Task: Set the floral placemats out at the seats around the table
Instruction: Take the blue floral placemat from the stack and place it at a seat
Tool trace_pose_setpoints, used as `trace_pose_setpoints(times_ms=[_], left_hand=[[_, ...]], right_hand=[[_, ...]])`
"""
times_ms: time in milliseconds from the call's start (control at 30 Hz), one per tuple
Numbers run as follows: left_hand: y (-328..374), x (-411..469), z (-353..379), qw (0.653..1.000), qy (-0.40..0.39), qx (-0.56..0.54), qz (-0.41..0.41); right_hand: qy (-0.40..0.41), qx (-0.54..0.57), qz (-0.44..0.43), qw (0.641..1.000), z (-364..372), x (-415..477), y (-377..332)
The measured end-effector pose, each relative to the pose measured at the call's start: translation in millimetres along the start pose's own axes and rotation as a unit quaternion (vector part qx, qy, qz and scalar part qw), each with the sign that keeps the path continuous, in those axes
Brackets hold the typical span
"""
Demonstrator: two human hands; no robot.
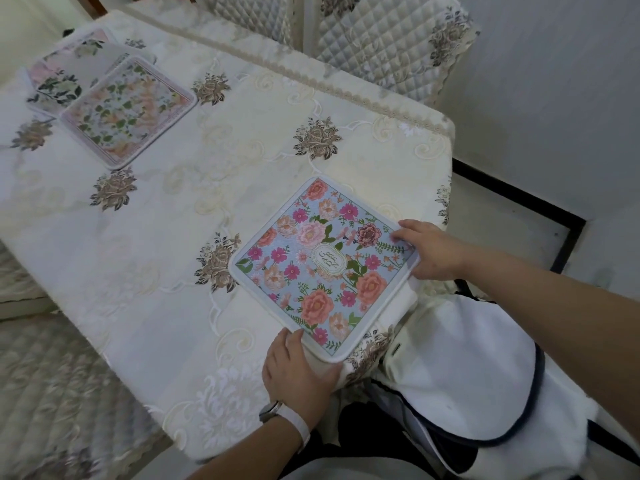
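Observation:
A blue floral placemat (322, 268) with pink and orange flowers lies flat on the table near its front right corner. My left hand (298, 368) grips the mat's near corner, thumb on top. My right hand (429, 251) pinches its right corner. Far to the left, a white and peach floral placemat (128, 112) lies on the cloth, overlapping a loose pile of other floral placemats (65, 67).
The table wears a cream embroidered cloth (173, 209) with brown rose motifs. Quilted chair backs (381, 39) stand behind the far edge. A white seat cushion with dark piping (460, 375) is at the near right. A quilted seat (52, 393) is at the lower left.

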State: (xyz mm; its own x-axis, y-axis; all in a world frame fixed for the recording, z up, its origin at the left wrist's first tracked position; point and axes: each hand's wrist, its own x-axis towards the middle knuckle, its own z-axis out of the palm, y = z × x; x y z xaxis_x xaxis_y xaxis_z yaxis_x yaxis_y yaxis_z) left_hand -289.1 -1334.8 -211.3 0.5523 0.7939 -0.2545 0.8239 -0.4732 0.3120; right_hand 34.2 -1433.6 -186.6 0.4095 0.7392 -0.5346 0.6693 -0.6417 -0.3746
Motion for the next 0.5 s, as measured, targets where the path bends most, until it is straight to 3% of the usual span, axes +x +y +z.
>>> trace_pose_setpoints(times_ms=[300, 500], left_hand=[[-56.6, 7.7, -67.5, 0.986, -0.003, -0.169, 0.002], [-114.8, 12.0, -150.6, 0.993, 0.077, -0.09, 0.015]], right_hand=[[0.135, 0.015, -0.054, 0.989, -0.3, -9.7, -101.4], [0.161, -0.019, -0.189, 0.968, -4.0, -9.0, -247.0]])
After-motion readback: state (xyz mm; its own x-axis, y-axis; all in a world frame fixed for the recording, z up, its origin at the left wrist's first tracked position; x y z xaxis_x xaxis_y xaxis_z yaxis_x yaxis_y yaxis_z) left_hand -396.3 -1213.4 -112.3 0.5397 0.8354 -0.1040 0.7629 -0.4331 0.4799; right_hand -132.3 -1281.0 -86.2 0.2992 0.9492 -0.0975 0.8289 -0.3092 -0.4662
